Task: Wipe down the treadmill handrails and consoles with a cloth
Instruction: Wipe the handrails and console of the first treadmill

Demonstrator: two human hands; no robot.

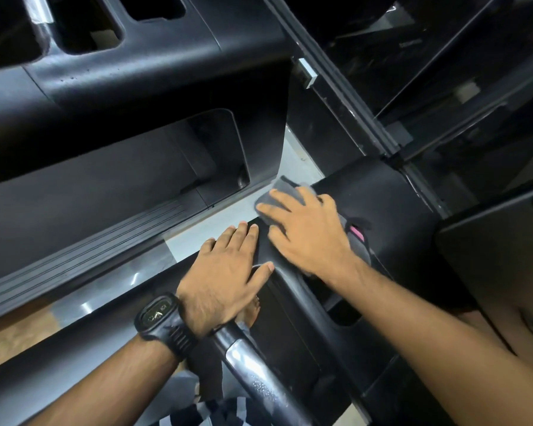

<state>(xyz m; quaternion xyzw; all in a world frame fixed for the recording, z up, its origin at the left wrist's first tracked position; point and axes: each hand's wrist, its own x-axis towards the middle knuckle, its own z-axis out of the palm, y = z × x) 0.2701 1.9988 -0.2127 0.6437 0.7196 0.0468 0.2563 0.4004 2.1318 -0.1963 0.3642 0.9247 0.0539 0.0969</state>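
1. Console (pixel 382 204): black moulded plastic with a matte finish. It carries both hands and the cloth. Its left edge runs beside a strip of pale floor (pixel 293 161).
2. Cloth (pixel 285 187): grey, and lies flat on the console at its far left corner. One fold shows beyond the fingertips at the far edge. The rest is trapped under the right hand and comes out again by the wrist. A small pink label (pixel 358 233) shows on the cloth to the right of the hand.
3. Right hand (pixel 305 232): palm down on the cloth, fingers straight and spread. It presses the cloth against the console and does not curl round it.
4. Left hand (pixel 225 278): palm down on the console's left edge, just beside the right hand. The fingers are straight and close together, the thumb is out to the side, and it holds nothing.
5. Watch (pixel 159 313): black, with a dark square face, strapped to the left wrist.
6. Handrail (pixel 243 358): a dark bar with a shiny, worn metal section. It runs from under the left wrist toward the near edge of the view.
7. Neighbouring treadmill (pixel 105 186): black and well left of the console, across the floor strip. Its ribbed side rail (pixel 90 250) runs diagonally.
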